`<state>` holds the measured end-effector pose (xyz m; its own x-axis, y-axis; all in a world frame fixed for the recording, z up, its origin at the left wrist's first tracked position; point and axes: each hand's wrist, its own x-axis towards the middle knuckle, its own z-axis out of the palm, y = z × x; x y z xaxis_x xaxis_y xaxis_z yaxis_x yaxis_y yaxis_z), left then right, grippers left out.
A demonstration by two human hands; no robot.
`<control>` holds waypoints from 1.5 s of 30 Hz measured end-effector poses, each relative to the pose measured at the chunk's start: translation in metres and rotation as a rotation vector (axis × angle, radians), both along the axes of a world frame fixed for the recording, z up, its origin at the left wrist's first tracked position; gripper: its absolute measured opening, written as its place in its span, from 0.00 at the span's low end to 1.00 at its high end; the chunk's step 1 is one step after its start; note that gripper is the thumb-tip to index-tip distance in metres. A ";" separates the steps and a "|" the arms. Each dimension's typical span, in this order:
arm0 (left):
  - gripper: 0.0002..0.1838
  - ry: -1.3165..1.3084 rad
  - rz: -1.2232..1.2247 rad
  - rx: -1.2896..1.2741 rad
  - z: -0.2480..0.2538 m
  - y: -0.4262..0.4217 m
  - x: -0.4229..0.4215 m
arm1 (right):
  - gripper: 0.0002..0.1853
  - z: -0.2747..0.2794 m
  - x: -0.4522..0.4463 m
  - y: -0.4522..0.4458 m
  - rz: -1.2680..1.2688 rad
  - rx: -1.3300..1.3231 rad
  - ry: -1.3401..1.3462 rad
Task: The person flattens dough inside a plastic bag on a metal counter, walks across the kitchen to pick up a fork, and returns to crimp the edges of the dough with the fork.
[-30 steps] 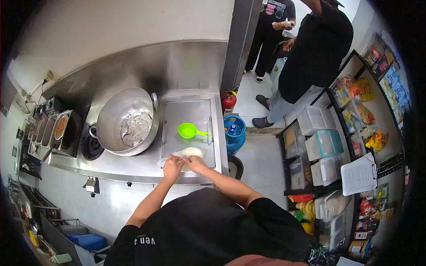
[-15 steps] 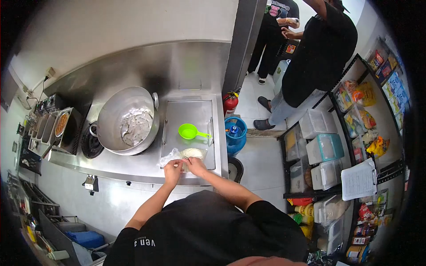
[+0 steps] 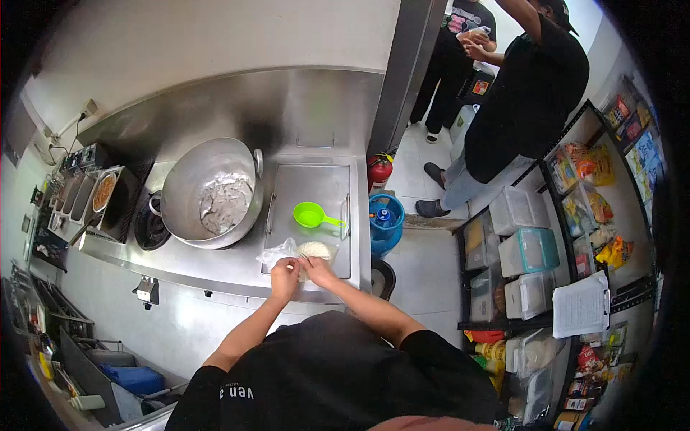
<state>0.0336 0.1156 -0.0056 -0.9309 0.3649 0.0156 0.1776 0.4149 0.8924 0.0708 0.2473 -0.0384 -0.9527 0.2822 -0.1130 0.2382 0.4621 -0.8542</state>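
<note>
Left hand (image 3: 284,279) has its fingers bent and drawn nearly together at the near side of a plastic bag (image 3: 320,250) with white contents, though I cannot tell what they pinch; the right hand (image 3: 316,270), beside it, curls its fingers over the bag's near left part, its exact grip too small to tell; crumpled clear plastic (image 3: 275,253) lies just left of the bag, near the counter's front edge; beyond the bag, a green scoop (image 3: 309,214) rests on a metal panel (image 3: 305,181), its handle pointing right; a large metal pot (image 3: 215,194) with whitish patches inside stands left of the panel; a blue gas cylinder (image 3: 386,228) and red fire extinguisher (image 3: 379,174) stand right of the counter (image 3: 253,271); farther off, two people stand past the doorway.
</note>
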 end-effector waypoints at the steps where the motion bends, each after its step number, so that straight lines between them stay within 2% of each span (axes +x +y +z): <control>1: 0.08 0.001 0.003 0.000 -0.003 0.000 -0.001 | 0.31 -0.001 0.000 -0.001 0.003 0.000 0.001; 3: 0.07 0.103 0.016 -0.002 -0.003 0.003 -0.001 | 0.31 -0.001 0.000 -0.001 -0.011 -0.019 0.004; 7: 0.08 0.025 0.029 -0.057 0.006 0.004 0.001 | 0.31 0.001 0.002 0.001 0.007 0.003 0.011; 9: 0.09 0.322 -0.064 -0.160 0.001 0.001 -0.004 | 0.30 0.002 0.002 0.000 0.017 0.033 0.023; 15: 0.08 0.385 -0.187 -0.168 0.000 -0.003 -0.010 | 0.26 0.001 0.002 0.008 0.083 0.002 0.017; 19: 0.08 0.393 -0.195 -0.179 0.003 -0.003 -0.012 | 0.26 -0.003 0.000 0.012 0.115 0.033 0.059; 24: 0.06 0.185 -0.267 -0.119 0.002 -0.011 -0.018 | 0.27 0.004 0.001 0.019 0.182 -0.043 0.005; 28: 0.06 0.197 -0.245 -0.124 0.003 -0.010 -0.018 | 0.27 -0.004 -0.003 0.021 0.188 -0.055 -0.012; 32: 0.06 0.329 -0.310 -0.179 0.004 -0.007 -0.021 | 0.28 -0.031 -0.009 0.025 0.247 -0.050 0.053; 37: 0.07 0.392 -0.390 -0.225 0.005 -0.006 -0.027 | 0.28 -0.023 -0.010 0.031 0.298 -0.054 0.025; 40: 0.08 0.458 -0.451 -0.236 -0.007 -0.011 -0.036 | 0.23 -0.014 -0.009 0.034 0.334 -0.012 -0.003; 42: 0.09 0.504 -0.434 -0.220 -0.017 -0.015 -0.043 | 0.23 -0.004 -0.005 0.037 0.464 -0.035 0.035; 45: 0.08 0.394 -0.472 -0.251 -0.015 -0.021 -0.044 | 0.24 0.007 -0.002 0.037 0.459 -0.049 -0.059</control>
